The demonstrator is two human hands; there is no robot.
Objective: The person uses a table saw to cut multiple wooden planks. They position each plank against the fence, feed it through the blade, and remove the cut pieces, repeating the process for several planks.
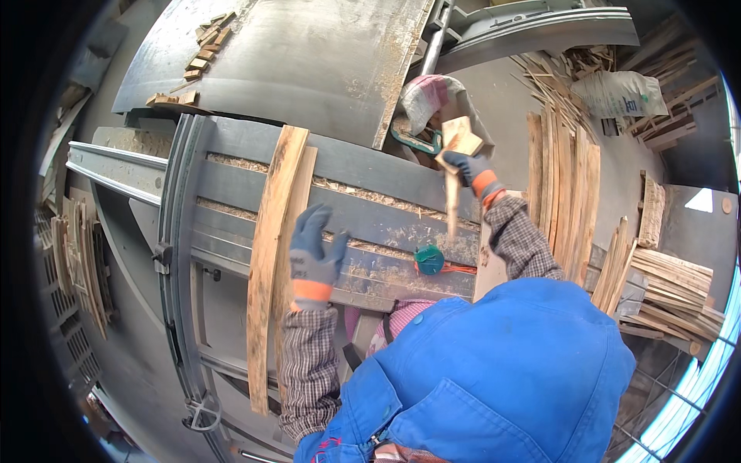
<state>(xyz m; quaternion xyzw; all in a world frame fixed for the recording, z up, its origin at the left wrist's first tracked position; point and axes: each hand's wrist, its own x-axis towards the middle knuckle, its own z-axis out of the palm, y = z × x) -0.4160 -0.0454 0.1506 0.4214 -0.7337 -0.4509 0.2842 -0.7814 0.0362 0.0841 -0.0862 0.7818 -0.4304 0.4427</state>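
My left hand (316, 247), in a grey glove with an orange cuff, hovers over the slotted metal table with its fingers spread and nothing in them. Just left of it, two long wooden boards (270, 247) lie side by side across the slots. At the right, my right hand (471, 171), gloved the same way, is closed on several wood offcuts (461, 139). Some are short blocks, and a narrow strip points down toward me. Beyond these offcuts stands an open sack (432, 104) with a teal-edged thing at its mouth.
A round green tape measure (429, 260) rests on the slotted table (370, 166), whose grooves hold sawdust. Small wood blocks (207, 50) lie on a large metal sheet (309, 62) at the far left. Long boards (563, 193) are stacked at the right. A metal rail (176, 231) crosses at the left.
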